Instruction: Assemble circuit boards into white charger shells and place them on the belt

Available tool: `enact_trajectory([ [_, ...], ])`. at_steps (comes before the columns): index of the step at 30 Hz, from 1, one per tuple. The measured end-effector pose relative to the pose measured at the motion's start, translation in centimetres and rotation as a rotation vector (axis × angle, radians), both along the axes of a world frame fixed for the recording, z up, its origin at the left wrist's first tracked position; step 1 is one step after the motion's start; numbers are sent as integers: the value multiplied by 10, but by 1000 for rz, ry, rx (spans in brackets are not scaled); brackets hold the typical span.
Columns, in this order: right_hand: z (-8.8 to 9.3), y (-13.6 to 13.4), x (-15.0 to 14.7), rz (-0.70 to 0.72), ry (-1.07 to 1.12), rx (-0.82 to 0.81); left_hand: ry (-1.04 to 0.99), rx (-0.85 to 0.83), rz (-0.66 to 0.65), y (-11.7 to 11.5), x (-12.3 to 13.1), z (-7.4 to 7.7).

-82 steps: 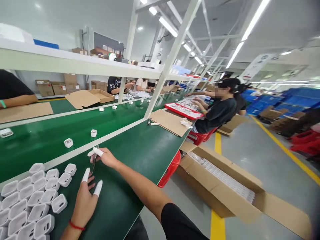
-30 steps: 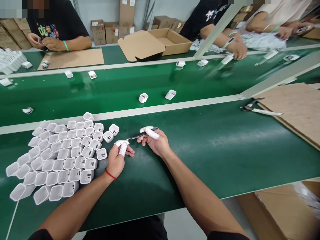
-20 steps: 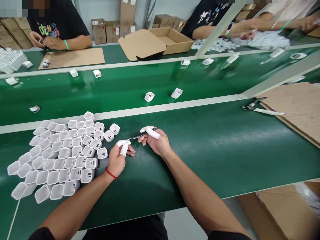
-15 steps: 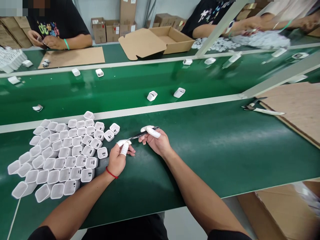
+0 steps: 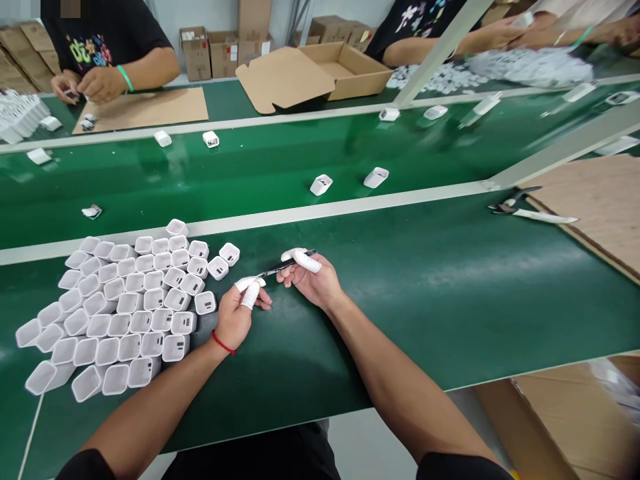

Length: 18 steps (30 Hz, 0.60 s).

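My right hand [image 5: 313,280], with white finger cots, pinches dark tweezers [image 5: 284,267] whose tip points left. My left hand [image 5: 239,312], also in finger cots and with a red string at the wrist, has thumb and forefinger pinched together at the tweezers' tip; whatever is between them is too small to make out. Just left of my left hand lies a packed cluster of several white charger housings [image 5: 120,307] on the green bench mat [image 5: 400,300].
A green conveyor belt [image 5: 250,167] beyond the bench carries scattered white housings [image 5: 321,185]. Pliers [image 5: 515,203] lie beside a cardboard sheet [image 5: 595,207] at right. Other workers' hands [image 5: 95,83] and an open carton [image 5: 320,73] are across the belt. A carton stands on the floor lower right.
The view has swung down from the aisle to the bench. Over the last second my hands have stayed nearly still while housings on the belt drifted right.
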State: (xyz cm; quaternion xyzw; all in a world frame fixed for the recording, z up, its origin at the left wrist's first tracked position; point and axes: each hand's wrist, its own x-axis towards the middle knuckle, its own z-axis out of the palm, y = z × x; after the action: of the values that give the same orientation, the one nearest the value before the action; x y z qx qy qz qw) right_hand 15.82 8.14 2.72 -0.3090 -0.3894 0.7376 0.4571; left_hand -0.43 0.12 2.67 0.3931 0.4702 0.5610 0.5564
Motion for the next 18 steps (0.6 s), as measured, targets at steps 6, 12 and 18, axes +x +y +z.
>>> enact_trajectory([
  [6, 0, 0, 0, 29, 29, -10, 4, 2, -5, 0, -1, -1],
  [12, 1, 0, -1, 46, 47, 0, 18, 0, -17, 0, -1, -1],
  [18, 1, 1, 0, -15, 46, -2, 54, 3, -33, 0, -2, -3],
])
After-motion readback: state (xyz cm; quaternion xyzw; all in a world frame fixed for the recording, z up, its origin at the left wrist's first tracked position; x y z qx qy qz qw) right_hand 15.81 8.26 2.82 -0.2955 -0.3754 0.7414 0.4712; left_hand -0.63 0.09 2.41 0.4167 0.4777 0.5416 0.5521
